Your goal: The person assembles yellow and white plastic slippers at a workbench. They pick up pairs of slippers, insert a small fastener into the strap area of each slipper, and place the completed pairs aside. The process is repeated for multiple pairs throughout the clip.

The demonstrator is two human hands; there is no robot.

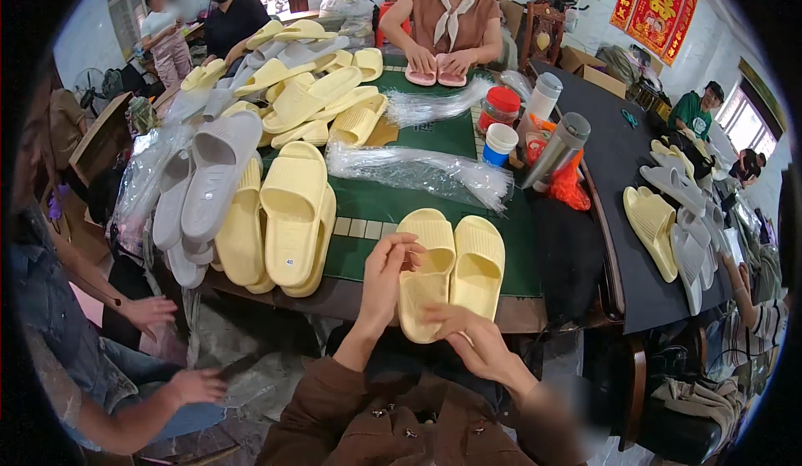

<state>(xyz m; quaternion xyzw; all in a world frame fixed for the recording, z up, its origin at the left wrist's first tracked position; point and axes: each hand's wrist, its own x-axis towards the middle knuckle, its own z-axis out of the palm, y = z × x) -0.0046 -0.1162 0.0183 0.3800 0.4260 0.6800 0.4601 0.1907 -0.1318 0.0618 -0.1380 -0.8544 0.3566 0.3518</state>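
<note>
A pair of pale yellow slide slippers, the left slipper [418, 292] and the right slipper [479, 276], lies side by side in front of me, heels toward me. My left hand [386, 278] is beside the left slipper's strap, its fingers loosely bent and nothing visible in them. Over that slipper's heel is my right hand [478, 341]. Its fingertips are smeared by motion, and whether they hold anything small cannot be made out. Close by on the left, more yellow slippers [292, 203] lean against grey slippers [219, 178].
Clear plastic bags [418, 169] lie across the green mat [359, 257]. Beyond them stand a red-lidded jar [499, 107], a white-and-blue tub [499, 144] and a steel bottle [558, 150]. Across the table a person handles pink slippers [436, 70]; another person's hand [196, 386] is at my left.
</note>
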